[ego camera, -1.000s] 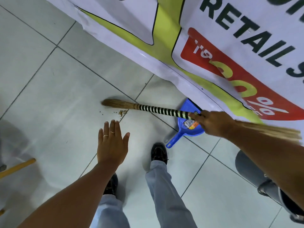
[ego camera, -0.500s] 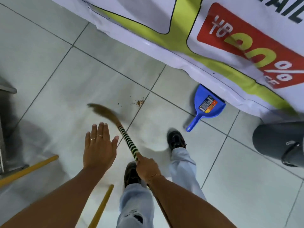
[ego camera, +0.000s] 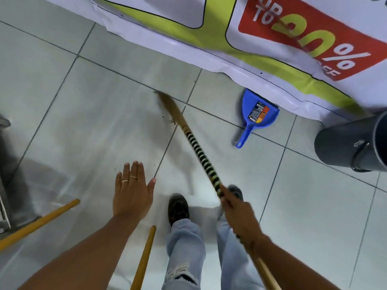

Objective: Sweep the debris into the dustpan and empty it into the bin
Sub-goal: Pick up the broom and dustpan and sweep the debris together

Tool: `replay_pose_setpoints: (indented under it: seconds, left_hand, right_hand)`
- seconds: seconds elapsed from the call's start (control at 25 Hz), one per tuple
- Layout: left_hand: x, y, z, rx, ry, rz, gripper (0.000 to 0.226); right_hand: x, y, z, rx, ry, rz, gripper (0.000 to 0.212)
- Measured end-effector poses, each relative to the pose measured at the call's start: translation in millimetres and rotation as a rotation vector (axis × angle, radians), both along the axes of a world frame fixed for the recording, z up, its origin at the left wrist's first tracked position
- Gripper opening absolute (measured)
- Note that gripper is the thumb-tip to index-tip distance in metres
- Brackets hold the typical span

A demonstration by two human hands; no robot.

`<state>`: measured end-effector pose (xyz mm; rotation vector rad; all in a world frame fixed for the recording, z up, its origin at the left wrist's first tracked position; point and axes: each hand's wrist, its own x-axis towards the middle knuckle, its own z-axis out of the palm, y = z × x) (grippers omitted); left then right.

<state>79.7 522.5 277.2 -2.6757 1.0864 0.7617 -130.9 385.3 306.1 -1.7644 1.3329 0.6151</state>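
Sweeping step now. Right hand [ego camera: 238, 214] wrapped tight on broom [ego camera: 201, 158]; left hand [ego camera: 132, 191] spread flat, holding nothing. Debris [ego camera: 170, 120] beside bristles, dustpan [ego camera: 258, 114] well right, bin [ego camera: 351, 145] far right. Next: push crumbs right, toward dustpan.

Bright even light; broom [ego camera: 173, 109] motion-blurred; edges bowed.

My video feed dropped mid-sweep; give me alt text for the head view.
The right hand sweeps a striped broom through debris on the tile floor; the left hand hovers open. A blue dustpan lies beside a banner, with a grey bin at right.
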Motion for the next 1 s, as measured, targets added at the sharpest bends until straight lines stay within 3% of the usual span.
replay_pose_setpoints:
  seconds: [0.16, 0.36, 0.44, 0.64, 0.8, 0.88, 1.0]
  left_hand:
    - [-7.5, -6.5, -5.6, 0.008, 0.034, -0.065, 0.058]
    - [-1.5, -31.7, -5.2, -0.046, 0.029, -0.080, 0.061]
    - [-0.4, -43.6, 0.8, -0.051, 0.028, -0.089, 0.061]
    - [-10.8, -89.8, 11.8, -0.073, 0.012, -0.155, 0.061]
    - [-38.8, -139.5, 4.9, -0.032, 0.017, -0.219, 0.062]
    - [-68.0, -179.9, -18.0, 0.034, 0.060, -0.244, 0.063]
    - [-114.8, -261.2, -78.7, 0.139, 0.174, -0.213, 0.065]
  right_hand:
    - [6.9, -64.9, -32.1, -0.141, 0.093, -0.043, 0.040]
    - [30.4, -91.8, -63.1, -0.087, 0.235, 0.356, 0.039]
    - [20.4, -82.7, -69.0, -0.069, 0.220, 0.390, 0.042]
    - [-28.9, -78.7, -52.7, 0.005, 0.129, 0.246, 0.044]
    - [-83.6, -102.3, -30.8, -0.171, 0.003, 0.103, 0.046]
    - [-112.3, -141.1, -38.9, -0.225, 0.050, -0.013, 0.047]
    - [-148.3, -220.1, -80.9, -0.310, 0.046, -0.194, 0.030]
